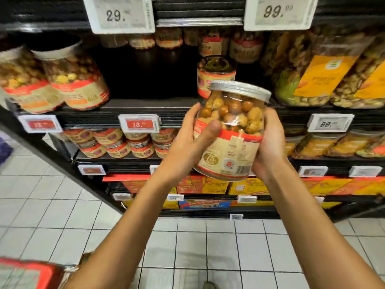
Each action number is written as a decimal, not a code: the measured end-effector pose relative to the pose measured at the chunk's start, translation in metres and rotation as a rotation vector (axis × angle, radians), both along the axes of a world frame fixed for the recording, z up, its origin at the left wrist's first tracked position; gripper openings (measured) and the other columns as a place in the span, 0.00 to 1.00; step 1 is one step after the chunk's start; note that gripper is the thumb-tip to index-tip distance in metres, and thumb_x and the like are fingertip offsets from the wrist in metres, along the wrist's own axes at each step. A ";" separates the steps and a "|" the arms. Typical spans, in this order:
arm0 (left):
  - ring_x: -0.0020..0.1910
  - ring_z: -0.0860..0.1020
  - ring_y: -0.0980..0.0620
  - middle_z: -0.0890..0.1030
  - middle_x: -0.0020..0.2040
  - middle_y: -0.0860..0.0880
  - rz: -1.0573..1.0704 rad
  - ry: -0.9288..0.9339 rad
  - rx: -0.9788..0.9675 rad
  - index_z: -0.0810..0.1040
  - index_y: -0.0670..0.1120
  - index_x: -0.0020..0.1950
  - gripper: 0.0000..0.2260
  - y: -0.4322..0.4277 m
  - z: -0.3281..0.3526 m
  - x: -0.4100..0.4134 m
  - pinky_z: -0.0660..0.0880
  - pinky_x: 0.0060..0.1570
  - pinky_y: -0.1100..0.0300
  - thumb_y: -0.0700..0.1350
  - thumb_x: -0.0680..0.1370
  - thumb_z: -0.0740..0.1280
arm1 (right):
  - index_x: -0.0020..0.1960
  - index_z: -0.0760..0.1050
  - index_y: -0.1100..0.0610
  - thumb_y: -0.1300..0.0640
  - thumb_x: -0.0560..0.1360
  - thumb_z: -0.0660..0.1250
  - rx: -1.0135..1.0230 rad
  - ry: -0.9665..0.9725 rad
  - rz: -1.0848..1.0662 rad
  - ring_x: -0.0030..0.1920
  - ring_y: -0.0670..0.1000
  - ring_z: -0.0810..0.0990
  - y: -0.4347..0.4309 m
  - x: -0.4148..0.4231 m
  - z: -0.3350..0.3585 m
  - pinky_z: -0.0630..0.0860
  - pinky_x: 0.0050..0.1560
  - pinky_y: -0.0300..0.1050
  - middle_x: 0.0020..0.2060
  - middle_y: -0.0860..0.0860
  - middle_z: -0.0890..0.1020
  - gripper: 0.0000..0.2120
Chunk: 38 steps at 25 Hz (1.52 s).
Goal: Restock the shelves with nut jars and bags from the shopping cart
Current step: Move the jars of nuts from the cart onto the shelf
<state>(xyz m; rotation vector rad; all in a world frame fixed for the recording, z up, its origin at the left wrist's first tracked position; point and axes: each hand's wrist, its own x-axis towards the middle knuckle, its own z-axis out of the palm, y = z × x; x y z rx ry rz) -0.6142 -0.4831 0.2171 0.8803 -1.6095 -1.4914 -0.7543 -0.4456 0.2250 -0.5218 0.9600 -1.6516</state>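
Nut jar of clear plastic with a ribbed silver lid and red-and-cream label (231, 130), clasped between both hands, equally near: the left hand (185, 140) curls its thumb across the front, the right hand (270, 142) cups the right side. Long axis near upright, lid tipped slightly rightward. Beyond and above the jar lies the black shelf board (145, 107); directly behind the jar stands a matching labelled jar (215, 74). Placement probably needs a forward, upward lift.
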 end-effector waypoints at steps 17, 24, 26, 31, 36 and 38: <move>0.72 0.61 0.58 0.61 0.74 0.52 0.514 0.207 -0.191 0.56 0.46 0.76 0.35 -0.116 -0.007 0.101 0.57 0.74 0.56 0.64 0.74 0.50 | 0.57 0.73 0.52 0.45 0.78 0.49 -0.271 0.648 0.066 0.57 0.39 0.76 -0.122 0.125 0.000 0.69 0.62 0.40 0.54 0.44 0.78 0.19; 0.71 0.62 0.64 0.63 0.74 0.59 0.454 0.079 -0.120 0.59 0.53 0.76 0.32 -0.090 -0.047 0.129 0.58 0.73 0.56 0.67 0.75 0.49 | 0.55 0.75 0.39 0.34 0.72 0.47 -0.170 0.684 0.133 0.52 0.28 0.73 -0.137 0.121 -0.022 0.66 0.56 0.33 0.49 0.26 0.77 0.23; 0.71 0.62 0.65 0.65 0.73 0.57 0.397 0.023 -0.112 0.63 0.50 0.74 0.31 -0.090 -0.044 0.128 0.58 0.73 0.61 0.66 0.77 0.49 | 0.42 0.75 0.36 0.35 0.73 0.46 -0.166 0.681 0.121 0.46 0.24 0.74 -0.140 0.131 -0.018 0.66 0.53 0.31 0.39 0.24 0.77 0.19; 0.71 0.62 0.64 0.66 0.73 0.56 0.400 -0.113 -0.182 0.66 0.49 0.73 0.22 -0.100 -0.032 0.135 0.58 0.73 0.61 0.56 0.82 0.52 | 0.51 0.75 0.56 0.44 0.81 0.47 -0.174 0.672 0.051 0.49 0.30 0.76 -0.145 0.145 -0.014 0.69 0.64 0.52 0.41 0.33 0.80 0.22; 0.60 0.75 0.55 0.79 0.59 0.49 0.799 -0.075 -0.341 0.78 0.44 0.60 0.17 -0.080 -0.019 0.118 0.71 0.63 0.51 0.51 0.80 0.56 | 0.59 0.75 0.55 0.44 0.80 0.47 -0.188 0.674 -0.039 0.57 0.43 0.77 -0.110 0.099 -0.009 0.72 0.64 0.43 0.53 0.43 0.78 0.23; 0.52 0.79 0.56 0.81 0.49 0.52 0.666 0.032 -0.371 0.80 0.48 0.51 0.15 -0.072 -0.007 0.086 0.76 0.55 0.56 0.52 0.77 0.56 | 0.47 0.77 0.54 0.45 0.76 0.50 -0.146 0.624 -0.427 0.49 0.44 0.81 -0.087 0.048 -0.003 0.76 0.55 0.39 0.46 0.48 0.81 0.20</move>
